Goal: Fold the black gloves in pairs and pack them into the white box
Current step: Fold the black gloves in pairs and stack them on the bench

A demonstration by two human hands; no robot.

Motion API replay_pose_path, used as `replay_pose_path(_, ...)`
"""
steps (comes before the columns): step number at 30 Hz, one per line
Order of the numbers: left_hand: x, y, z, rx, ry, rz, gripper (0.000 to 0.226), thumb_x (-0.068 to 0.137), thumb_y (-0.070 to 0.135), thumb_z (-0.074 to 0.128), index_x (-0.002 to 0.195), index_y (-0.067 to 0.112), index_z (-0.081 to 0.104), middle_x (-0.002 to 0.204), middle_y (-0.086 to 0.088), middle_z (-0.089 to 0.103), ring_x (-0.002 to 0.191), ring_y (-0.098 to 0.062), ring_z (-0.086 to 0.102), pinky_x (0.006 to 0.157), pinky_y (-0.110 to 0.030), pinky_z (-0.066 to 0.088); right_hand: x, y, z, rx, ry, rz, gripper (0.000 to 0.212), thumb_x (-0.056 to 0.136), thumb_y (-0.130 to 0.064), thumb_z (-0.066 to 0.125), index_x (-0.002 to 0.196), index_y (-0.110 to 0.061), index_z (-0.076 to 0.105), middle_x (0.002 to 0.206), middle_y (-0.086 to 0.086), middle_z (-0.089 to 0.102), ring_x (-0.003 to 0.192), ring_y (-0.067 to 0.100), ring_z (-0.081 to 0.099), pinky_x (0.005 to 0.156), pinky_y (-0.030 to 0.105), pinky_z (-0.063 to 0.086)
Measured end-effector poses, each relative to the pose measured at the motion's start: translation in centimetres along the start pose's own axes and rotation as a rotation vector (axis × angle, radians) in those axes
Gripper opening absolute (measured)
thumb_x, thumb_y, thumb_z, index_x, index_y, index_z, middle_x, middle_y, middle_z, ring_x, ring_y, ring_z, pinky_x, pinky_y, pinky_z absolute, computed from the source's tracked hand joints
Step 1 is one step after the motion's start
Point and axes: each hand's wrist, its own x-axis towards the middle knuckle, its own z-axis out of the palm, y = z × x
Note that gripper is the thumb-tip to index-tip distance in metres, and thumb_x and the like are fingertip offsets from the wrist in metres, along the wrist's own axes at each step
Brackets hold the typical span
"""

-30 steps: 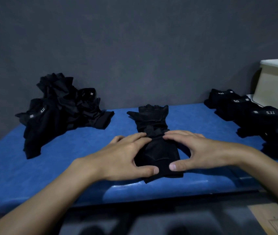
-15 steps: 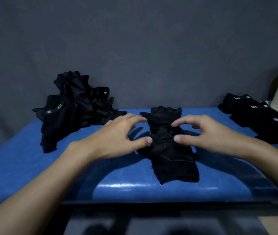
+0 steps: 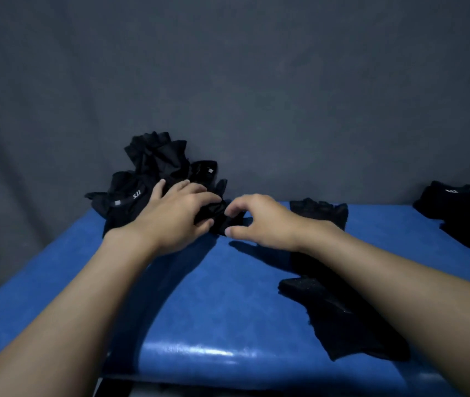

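Note:
A heap of loose black gloves [image 3: 153, 173] lies at the back left of the blue table [image 3: 199, 305]. Both my hands reach to its right edge. My left hand [image 3: 176, 213] lies on a black glove [image 3: 218, 214] there, thumb and fingers closing on it. My right hand [image 3: 259, 219] curls around the same glove's right end. A flattened black glove pair [image 3: 339, 319] stretches along the table under my right forearm, its finger end [image 3: 322, 209] showing beyond my wrist. The white box is out of view.
Folded black gloves with small white labels [image 3: 462, 213] are stacked at the right edge of the table. A grey cloth backdrop [image 3: 256, 96] hangs right behind the table. The table's front edge runs close to me.
Both hands left the flattened glove pair in the middle and moved up and left to the loose heap, where they now grip a glove. The camera turned left, so the box dropped out of view.

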Motion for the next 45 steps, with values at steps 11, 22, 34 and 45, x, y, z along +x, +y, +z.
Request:
replay_pose_path(11,1.2,-0.9,0.5,0.137,-0.087,-0.026,0.054,0.097,0.053,0.045,0.149,0.043,0.032,0.162,0.003,0.023,0.153,-0.018,0.006,0.121,-0.055,-0.007,2.9,0.3,1.5,-0.112,0.078,-0.03,0.009,0.085,-0.021,0.059,0.086,-0.019,0.068,0.088,-0.003,0.065,0.082,0.018,0.06,0.078,0.042,0.053)
replay_pose_path(22,0.8,-0.5,-0.4,-0.307,0.241,-0.014,0.047,0.085,0.048,0.07,0.129,0.037,0.057,0.134,0.018,0.052,0.13,-0.009,0.045,0.119,-0.055,0.019,1.3,0.3,-3.9,0.192,0.401,-0.026,0.012,0.093,-0.013,0.055,0.087,-0.021,0.063,0.074,-0.009,0.064,0.068,0.005,0.059,0.063,0.02,0.045)
replay_pose_path(34,0.1,4.2,-1.8,-0.822,0.526,0.013,0.009,0.09,0.015,0.07,0.084,0.021,0.073,0.079,0.012,0.072,0.076,-0.004,0.068,0.07,-0.023,0.055,-4.1,0.5,-6.1,0.617,0.364,0.004,0.013,0.091,-0.015,0.065,0.101,-0.007,0.065,0.086,-0.001,0.067,0.078,0.003,0.06,0.075,0.018,0.049)
replay_pose_path(45,-0.6,5.2,-2.2,-0.963,0.428,0.003,0.047,0.078,0.033,0.083,0.12,0.029,0.062,0.108,0.005,0.069,0.104,-0.008,0.065,0.094,-0.027,0.052,-5.3,-0.5,-6.2,0.544,0.43,-0.117,0.008,0.088,-0.004,0.066,0.085,-0.01,0.062,0.075,0.002,0.065,0.067,0.008,0.058,0.066,0.027,0.048)
